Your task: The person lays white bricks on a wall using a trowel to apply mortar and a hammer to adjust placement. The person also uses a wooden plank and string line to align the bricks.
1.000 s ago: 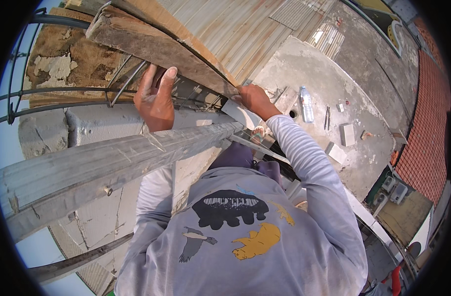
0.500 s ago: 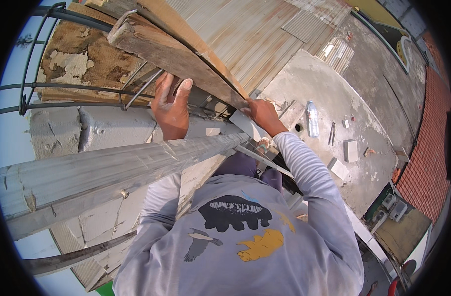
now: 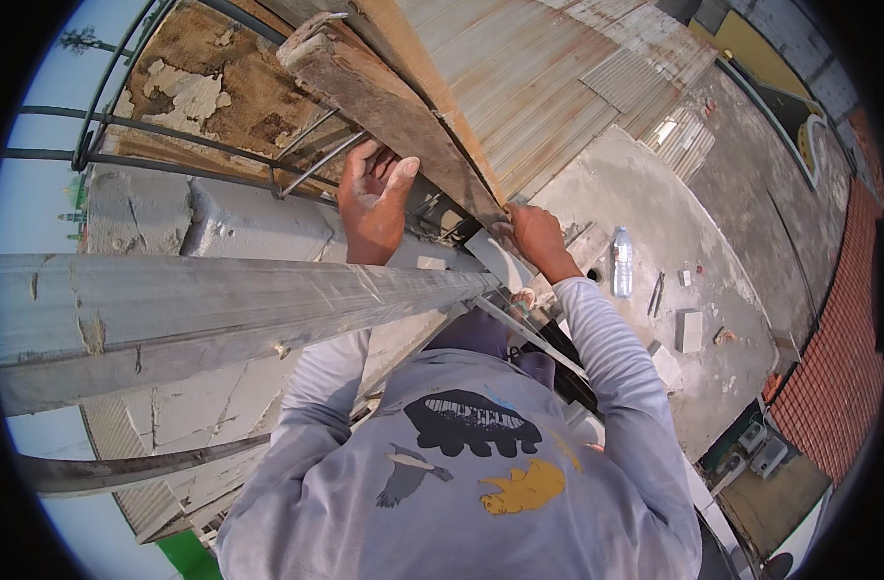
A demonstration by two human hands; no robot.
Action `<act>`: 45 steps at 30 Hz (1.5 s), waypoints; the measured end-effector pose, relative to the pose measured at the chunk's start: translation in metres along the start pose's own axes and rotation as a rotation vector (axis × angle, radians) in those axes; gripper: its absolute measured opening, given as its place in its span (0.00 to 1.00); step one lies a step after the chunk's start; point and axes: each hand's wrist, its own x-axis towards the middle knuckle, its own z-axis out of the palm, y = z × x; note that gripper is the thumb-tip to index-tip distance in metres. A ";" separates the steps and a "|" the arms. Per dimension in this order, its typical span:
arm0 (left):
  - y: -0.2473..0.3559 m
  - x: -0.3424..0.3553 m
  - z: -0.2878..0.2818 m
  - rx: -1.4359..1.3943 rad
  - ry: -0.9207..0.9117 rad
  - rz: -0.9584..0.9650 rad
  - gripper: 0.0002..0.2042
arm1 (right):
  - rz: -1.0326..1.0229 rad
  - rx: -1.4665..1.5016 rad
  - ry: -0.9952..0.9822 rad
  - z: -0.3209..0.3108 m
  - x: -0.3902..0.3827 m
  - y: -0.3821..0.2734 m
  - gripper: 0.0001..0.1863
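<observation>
A rough, weathered wooden plank (image 3: 393,116) slants from the upper middle down towards my right hand. My right hand (image 3: 540,242) is closed round the lower end of the plank. Just below the plank's underside, my left hand (image 3: 374,208) is raised with palm up. Its thumb and fingers are apart and slightly curled, dusted with white, and no held object shows between them. Whether its fingertips touch the plank cannot be made out. Steel rebar (image 3: 321,166) runs right beside the left fingers. A lighter wooden board (image 3: 442,82) lies along the plank's far side.
A thick grey pole (image 3: 219,300) crosses in front of my body, over the left forearm. Pale blocks (image 3: 258,222) form a wall beyond it. To the right, a concrete slab (image 3: 645,193) carries a plastic bottle (image 3: 623,261), pliers (image 3: 657,293) and a small white block (image 3: 689,331).
The whole view has shifted, so plank and hands appear farther right and slightly lower. My right hand keeps its grip on the plank's end; my left hand stays beneath it.
</observation>
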 end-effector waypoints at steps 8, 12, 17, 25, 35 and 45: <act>-0.002 -0.001 0.002 -0.002 -0.048 0.002 0.24 | -0.090 0.035 0.064 -0.006 0.000 -0.007 0.19; -0.009 0.002 0.003 0.008 -0.029 -0.006 0.25 | -0.093 -0.037 0.061 -0.004 -0.002 0.002 0.19; -0.009 0.005 0.009 0.002 -0.049 -0.030 0.25 | 0.040 -0.045 0.069 -0.027 -0.032 0.033 0.20; -0.012 0.007 0.003 0.003 -0.086 -0.011 0.22 | 0.090 0.078 0.098 -0.022 -0.079 0.042 0.18; -0.004 0.002 0.007 0.279 -0.030 0.068 0.21 | 0.389 0.246 0.112 0.106 -0.007 -0.014 0.28; -0.022 -0.009 -0.040 0.489 0.021 0.000 0.27 | 0.457 0.304 0.163 0.106 -0.012 -0.011 0.19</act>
